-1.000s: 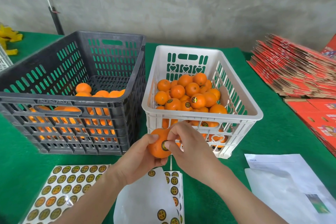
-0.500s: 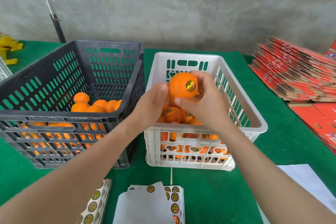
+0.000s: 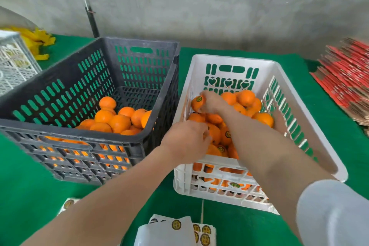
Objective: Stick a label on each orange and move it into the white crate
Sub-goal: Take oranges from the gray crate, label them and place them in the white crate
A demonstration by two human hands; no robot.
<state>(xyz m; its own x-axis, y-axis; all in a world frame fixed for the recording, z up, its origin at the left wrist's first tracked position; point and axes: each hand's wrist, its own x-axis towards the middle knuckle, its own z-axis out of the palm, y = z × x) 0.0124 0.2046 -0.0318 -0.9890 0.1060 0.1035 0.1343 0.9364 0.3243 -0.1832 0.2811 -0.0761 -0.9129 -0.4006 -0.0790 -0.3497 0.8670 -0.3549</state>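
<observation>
Where the far left inner wall of the white crate [image 3: 299, 106] is reached, one orange [image 3: 196, 104] is found gripped by the right hand [image 3: 212, 104], the fingers being curled round the fruit's right side. A round dark-and-yellow label [image 3: 199, 98] is observed on the top of this orange. The fruit is held inside the crate, low over the heap of oranges [image 3: 246, 98] already lying there, several of which are seen to carry the same label; whether it is touching the heap cannot be confirmed. The left hand [image 3: 186, 142] is positioned over the near left corner of the crate, back uppermost, with the fingers directed right towards the heap. Whether anything is grasped by it cannot be told.

A black crate [image 3: 139, 44] is set just beside the white one, on its left, and bare oranges [image 3: 111, 120] are piled in its near right part. Both crates are carried on a green surface [image 3: 30, 185]. Sticker sheets [image 3: 201, 231] are recorded at the near edge, between the forearms. A stack of flattened red cartons [image 3: 347, 78] is noted at the far right, and a pale lattice crate [image 3: 12, 66] at the far left.
</observation>
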